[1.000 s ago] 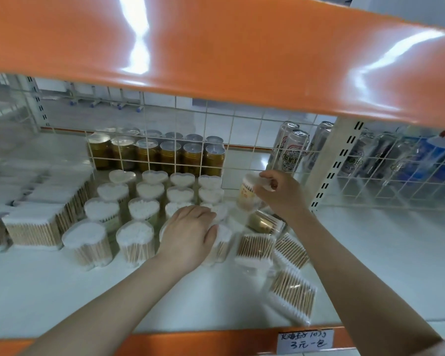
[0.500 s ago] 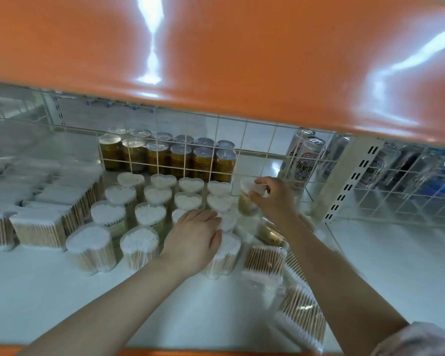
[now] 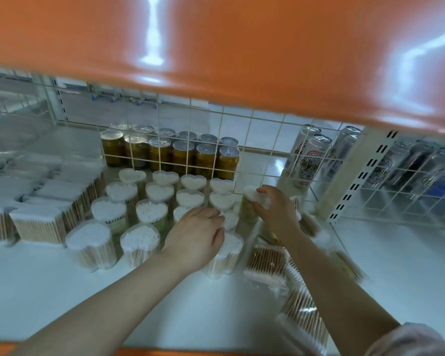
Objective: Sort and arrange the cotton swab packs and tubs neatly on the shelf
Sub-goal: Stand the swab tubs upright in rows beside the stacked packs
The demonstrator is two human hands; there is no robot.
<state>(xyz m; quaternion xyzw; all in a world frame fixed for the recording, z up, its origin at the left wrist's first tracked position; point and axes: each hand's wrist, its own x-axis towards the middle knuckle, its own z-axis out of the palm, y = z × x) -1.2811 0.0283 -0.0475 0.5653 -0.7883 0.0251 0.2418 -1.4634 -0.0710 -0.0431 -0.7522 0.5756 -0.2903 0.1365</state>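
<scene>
Head view: the right hand (image 3: 276,210) pinches a heart-shaped swab tub (image 3: 251,201) at the block's far right; the left hand (image 3: 197,233) lies flat, fingers relaxed, steadying neighbouring tubs (image 3: 225,254) — set it upright, flush with its row.

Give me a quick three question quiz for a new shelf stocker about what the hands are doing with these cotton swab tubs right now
1. True or false: the right hand grips a heart-shaped swab tub.
2. What does the left hand rest on? A) the gold cans B) the front tubs C) the wire grid
3. Fill in: the flat swab packs lying loose sit to the ____ of the tub rows.

Key: 1 true; 2 B; 3 right.
</scene>
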